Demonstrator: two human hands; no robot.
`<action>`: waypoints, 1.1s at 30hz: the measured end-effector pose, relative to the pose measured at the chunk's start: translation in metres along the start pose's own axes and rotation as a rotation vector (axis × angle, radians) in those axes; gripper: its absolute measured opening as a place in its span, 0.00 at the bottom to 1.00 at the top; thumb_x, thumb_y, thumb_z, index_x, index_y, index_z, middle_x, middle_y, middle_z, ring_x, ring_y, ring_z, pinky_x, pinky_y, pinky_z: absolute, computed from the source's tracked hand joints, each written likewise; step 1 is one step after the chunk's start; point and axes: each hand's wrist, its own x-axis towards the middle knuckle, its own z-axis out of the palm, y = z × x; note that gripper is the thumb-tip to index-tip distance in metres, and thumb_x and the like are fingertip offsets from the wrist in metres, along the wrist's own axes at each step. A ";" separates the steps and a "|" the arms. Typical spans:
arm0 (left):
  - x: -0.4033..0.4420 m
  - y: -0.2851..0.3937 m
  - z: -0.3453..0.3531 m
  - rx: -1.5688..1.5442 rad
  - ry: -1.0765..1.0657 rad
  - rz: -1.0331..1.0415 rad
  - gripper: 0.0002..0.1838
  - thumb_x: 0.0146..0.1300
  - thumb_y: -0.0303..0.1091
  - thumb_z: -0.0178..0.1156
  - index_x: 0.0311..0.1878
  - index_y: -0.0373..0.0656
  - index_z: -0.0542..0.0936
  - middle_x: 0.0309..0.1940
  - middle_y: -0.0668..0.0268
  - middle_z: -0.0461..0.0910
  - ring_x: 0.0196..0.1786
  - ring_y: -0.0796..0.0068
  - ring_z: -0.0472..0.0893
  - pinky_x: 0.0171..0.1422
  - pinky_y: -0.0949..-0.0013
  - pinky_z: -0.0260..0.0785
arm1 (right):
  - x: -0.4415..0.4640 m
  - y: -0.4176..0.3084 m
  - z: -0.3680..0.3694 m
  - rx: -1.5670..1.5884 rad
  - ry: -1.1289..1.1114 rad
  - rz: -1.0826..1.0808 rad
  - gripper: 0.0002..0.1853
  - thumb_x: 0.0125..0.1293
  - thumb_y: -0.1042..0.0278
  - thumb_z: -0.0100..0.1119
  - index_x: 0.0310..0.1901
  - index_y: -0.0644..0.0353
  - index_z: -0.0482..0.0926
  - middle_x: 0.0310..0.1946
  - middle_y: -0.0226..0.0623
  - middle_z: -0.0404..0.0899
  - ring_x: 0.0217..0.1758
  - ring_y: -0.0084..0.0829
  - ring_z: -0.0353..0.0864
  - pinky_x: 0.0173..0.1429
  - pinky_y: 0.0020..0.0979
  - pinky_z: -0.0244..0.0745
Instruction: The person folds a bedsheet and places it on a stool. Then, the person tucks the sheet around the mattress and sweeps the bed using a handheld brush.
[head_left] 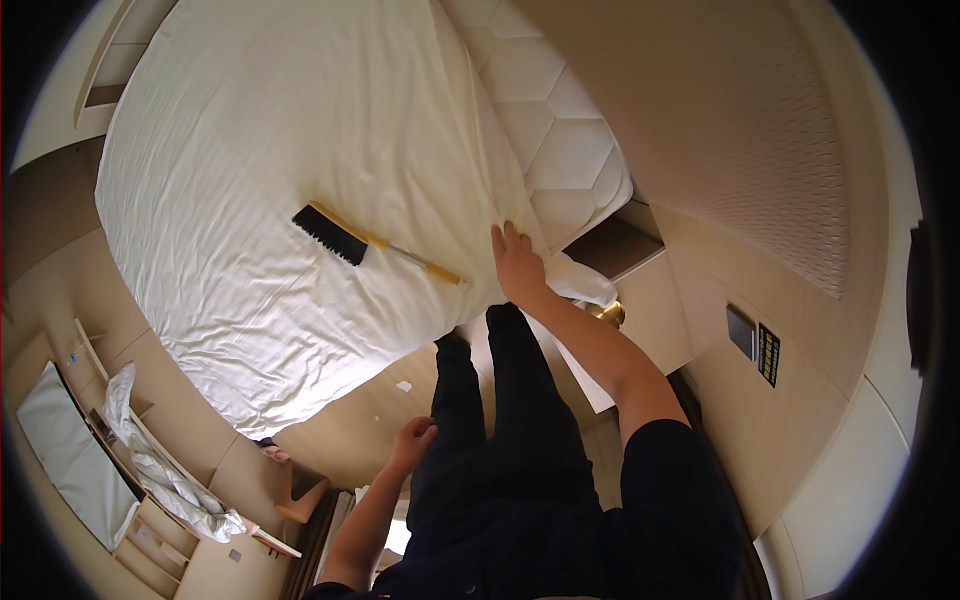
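My right hand [518,264] reaches forward to the edge of a wrinkled white bed sheet [330,110]. Its fingers are stretched out, a little apart, and rest on the cloth. My left hand [412,446] hangs beside my thigh with its fingers curled in, and nothing shows in it. A bed brush [340,236] with black bristles and a yellow handle lies on the sheet, left of my right hand. To the right of the sheet's edge, a bare part of the white quilted mattress [575,150] shows.
A bedside cabinet [640,310] with a dark open compartment stands right of the bed, with a gold-coloured object [610,314] by it. A padded headboard panel [720,120] rises at the right. Shelving with a draped white quilt [165,480] is at lower left.
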 end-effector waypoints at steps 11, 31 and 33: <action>-0.005 0.007 -0.004 0.006 0.020 -0.015 0.15 0.66 0.39 0.64 0.51 0.39 0.82 0.36 0.61 0.85 0.40 0.73 0.84 0.49 0.68 0.75 | 0.004 0.035 -0.040 -0.107 -0.062 0.232 0.22 0.55 0.58 0.67 0.50 0.60 0.81 0.46 0.39 0.81 0.60 0.44 0.70 0.63 0.49 0.60; 0.008 -0.008 0.003 0.057 0.020 -0.048 0.18 0.65 0.43 0.65 0.51 0.41 0.83 0.36 0.61 0.86 0.41 0.69 0.85 0.50 0.66 0.76 | 0.116 0.104 -0.028 0.173 -0.036 0.587 0.32 0.67 0.43 0.55 0.56 0.67 0.68 0.43 0.56 0.84 0.47 0.56 0.84 0.50 0.52 0.79; 0.012 -0.011 0.005 0.069 0.021 -0.038 0.17 0.65 0.43 0.65 0.51 0.41 0.83 0.37 0.61 0.86 0.41 0.69 0.84 0.50 0.66 0.75 | 0.121 0.113 -0.028 0.098 -0.095 0.517 0.33 0.70 0.37 0.50 0.54 0.67 0.73 0.43 0.54 0.84 0.47 0.54 0.85 0.48 0.52 0.79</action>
